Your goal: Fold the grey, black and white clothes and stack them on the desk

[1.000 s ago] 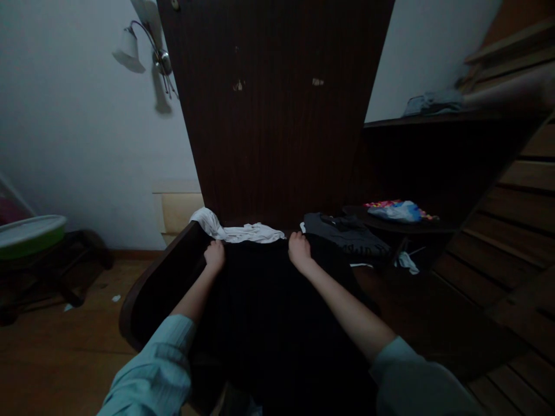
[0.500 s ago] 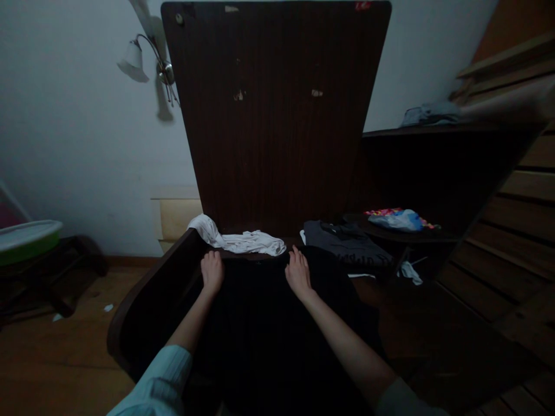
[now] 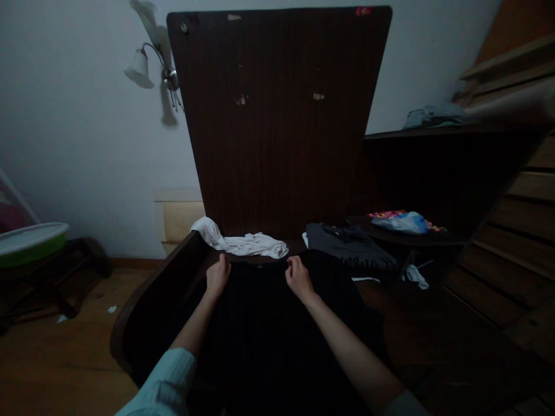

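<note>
A black shirt (image 3: 269, 323) lies spread in front of me with its neckline on the far side. My left hand (image 3: 218, 274) is closed on the shirt's far edge, left of the collar. On the other side of the collar, my right hand (image 3: 299, 277) pinches the cloth with bent fingers. Just beyond the neckline lies a crumpled white cloth (image 3: 255, 245). To the right of it sits a folded dark grey garment (image 3: 359, 248) with black lettering. The lower part of the shirt fades into shadow.
A tall dark wooden panel (image 3: 281, 127) stands behind the shirt. A curved wooden armrest (image 3: 143, 294) borders the left. On a shelf at right lies a plastic bag (image 3: 403, 223). A green basin (image 3: 34, 245) rests on a stool (image 3: 65, 277) at far left.
My fingers have closed more tightly on the shirt's far edge, the right ones curling from a flatter pose. The whole view has shifted slightly.
</note>
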Motion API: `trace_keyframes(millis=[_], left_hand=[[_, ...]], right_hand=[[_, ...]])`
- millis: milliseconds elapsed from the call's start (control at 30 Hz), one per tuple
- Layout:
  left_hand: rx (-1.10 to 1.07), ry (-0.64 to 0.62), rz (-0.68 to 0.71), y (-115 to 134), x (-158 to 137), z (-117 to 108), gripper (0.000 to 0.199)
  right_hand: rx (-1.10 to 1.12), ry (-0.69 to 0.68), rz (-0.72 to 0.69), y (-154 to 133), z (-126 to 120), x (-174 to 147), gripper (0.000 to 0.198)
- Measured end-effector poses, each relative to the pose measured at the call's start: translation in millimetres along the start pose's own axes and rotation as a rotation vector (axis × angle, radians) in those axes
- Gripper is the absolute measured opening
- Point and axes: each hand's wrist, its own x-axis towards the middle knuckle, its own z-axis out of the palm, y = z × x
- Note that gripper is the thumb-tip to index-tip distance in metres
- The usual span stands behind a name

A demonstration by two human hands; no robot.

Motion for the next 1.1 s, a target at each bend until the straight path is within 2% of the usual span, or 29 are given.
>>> trace_keyframes(millis=[133, 333, 400, 533, 633, 767, 933, 1100], left_hand=[[-0.037, -0.059, 0.05, 1, 1, 0, 0.027], [-0.126, 0.013, 0.183, 0, 7, 2, 0.041], [-0.118, 0.019, 0.207, 0, 7, 1, 0.037], [-0.06, -0.032, 0.142, 1, 5, -3, 0.022], [-0.041, -0.126, 0.128, 4, 4, -6, 0.022], [0.007, -0.163, 0.131, 10, -2, -16, 0.022], [-0.02, -0.266, 0.169, 4, -36, -38, 0.024], [0.0, -0.162, 0.063, -18, -80, -53, 0.032]], right_hand=[[-0.083, -0.335, 0.036, -5, -4, 0, 0.028], [-0.099, -0.492, -0.043, -5, -2, 4, 0.059], [-0.112, -0.595, -0.01, -5, -1, 4, 0.059], [-0.137, -0.744, 0.057, -4, 0, 5, 0.06], [-0.152, -0.792, 0.072, -4, 1, 6, 0.06], [-0.172, -0.823, 0.086, -4, 2, 7, 0.062], [-0.186, -0.853, 0.092, -4, 2, 8, 0.065], [-0.178, -0.859, 0.061, -4, -2, 7, 0.073]])
